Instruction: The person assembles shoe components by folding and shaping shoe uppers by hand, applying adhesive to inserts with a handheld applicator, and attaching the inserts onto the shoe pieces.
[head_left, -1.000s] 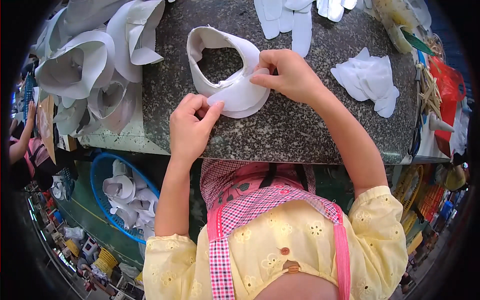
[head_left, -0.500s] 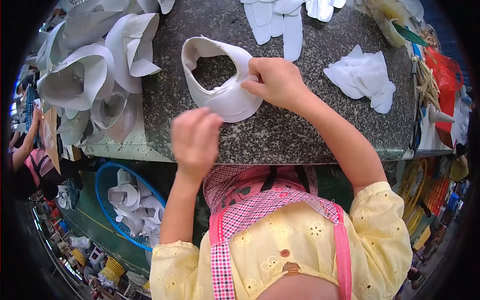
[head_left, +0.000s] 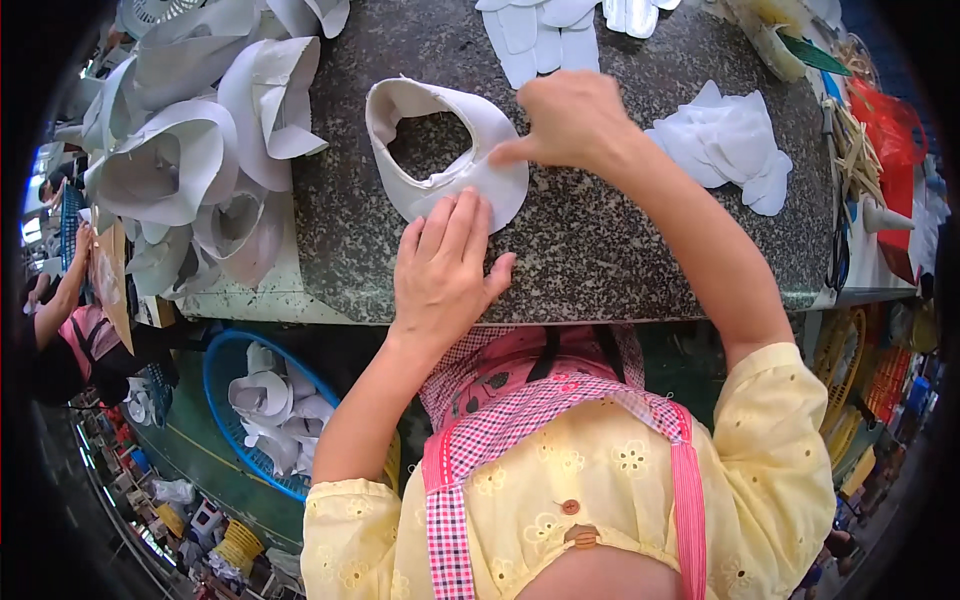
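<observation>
A white shoe upper lies on the speckled stone worktop, its oval opening facing up and a seam running along the inner edge. My left hand rests with outstretched fingers on its near edge, the thumb held apart to the right. Beyond its right side is my right hand, slightly blurred, with the thumb stretched out onto the white material and the other fingers loosely bent. Neither hand grips the piece. To the right lies a pile of thin white cut pieces.
White shoe uppers are heaped at the left. More white pieces lie at the far edge. A blue basket with white uppers stands below the worktop. At right are wooden sticks and a red bag. Another person's arm shows far left.
My left hand has come down onto the upper's near edge. My right hand has loosened its pinch on the right edge and shifted slightly away, with its thumb now extended.
</observation>
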